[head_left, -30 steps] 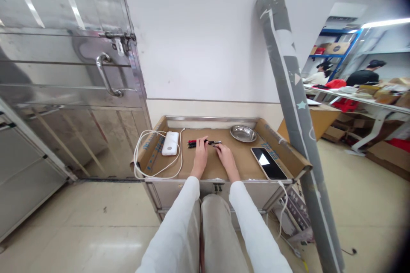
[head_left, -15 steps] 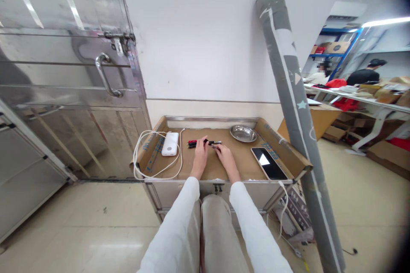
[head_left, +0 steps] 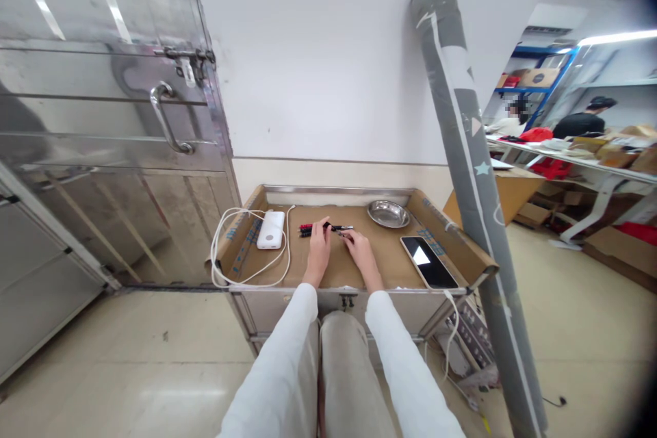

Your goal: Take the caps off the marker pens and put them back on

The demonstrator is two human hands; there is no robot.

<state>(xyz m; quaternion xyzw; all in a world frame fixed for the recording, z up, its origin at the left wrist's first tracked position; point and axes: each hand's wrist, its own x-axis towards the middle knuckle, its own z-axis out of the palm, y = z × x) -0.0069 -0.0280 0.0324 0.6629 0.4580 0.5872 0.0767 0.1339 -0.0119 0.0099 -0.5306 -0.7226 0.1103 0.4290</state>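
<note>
Over the cardboard-lined tabletop point(head_left: 328, 272), my left hand point(head_left: 319, 248) is closed, its thumb and fingers pinching a black pen point(head_left: 327, 224). My right hand point(head_left: 362, 253) is just to the right, thumb and fingertips pressed together on a small dark piece point(head_left: 341, 233) close to the pen's end; what it is I cannot make out. Behind and beside my left fingers lie several pens point(head_left: 304, 232), black ones and one with red, partly hidden by the hand. Their ends point(head_left: 345, 227) show again between my two hands.
A white power bank point(head_left: 270, 230) with a looped white cable point(head_left: 255, 283) lies left. A shallow metal bowl point(head_left: 389, 214) stands back right, a phone point(head_left: 429, 262) front right. A long grey roll point(head_left: 469, 123) leans on the wall. Two people sit farther off at a cluttered table point(head_left: 590, 154).
Both hands keep almost the same place and grip. The whole view has shifted very slightly; the things on the table have not visibly moved.
</note>
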